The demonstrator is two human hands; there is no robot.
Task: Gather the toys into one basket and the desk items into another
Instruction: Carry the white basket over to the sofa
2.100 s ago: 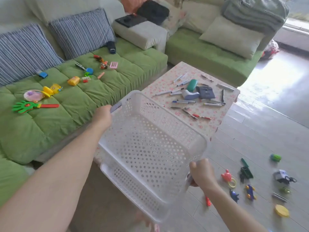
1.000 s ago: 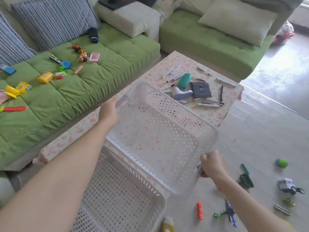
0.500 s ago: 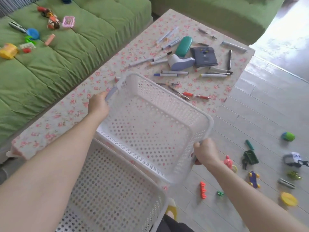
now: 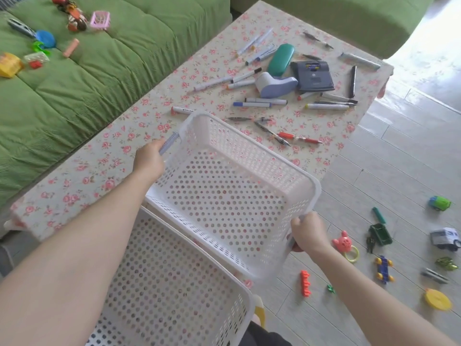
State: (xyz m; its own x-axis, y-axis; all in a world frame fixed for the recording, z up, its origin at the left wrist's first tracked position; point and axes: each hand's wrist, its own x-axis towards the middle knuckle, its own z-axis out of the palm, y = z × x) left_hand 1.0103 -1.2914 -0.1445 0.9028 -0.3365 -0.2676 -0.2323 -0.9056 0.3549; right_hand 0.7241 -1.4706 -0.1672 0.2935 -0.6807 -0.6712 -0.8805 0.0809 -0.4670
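I hold an empty white perforated basket [image 4: 252,156] over the near end of the floral table [image 4: 119,146]. My left hand [image 4: 149,162] grips its left handle and my right hand [image 4: 308,233] grips its right handle. A second white basket [image 4: 174,290] sits lower and nearer me, partly under the first. Desk items lie on the far part of the table: several markers and pens [image 4: 259,101], a green case [image 4: 280,59], a dark calculator [image 4: 313,76] and a pale stapler [image 4: 274,84]. Toys lie on the floor [image 4: 379,233] at right and on the green sofa [image 4: 42,43].
The green sofa [image 4: 87,78] runs along the table's left side and another sofa section [image 4: 349,18] stands behind it. Pale floor tiles [image 4: 399,151] spread to the right. An orange toy [image 4: 305,283] and a yellow disc [image 4: 437,299] lie near my feet.
The two stacked baskets have come apart: I lifted the upper one off and carried it forward over the table, lowering it. My view has tipped downward.
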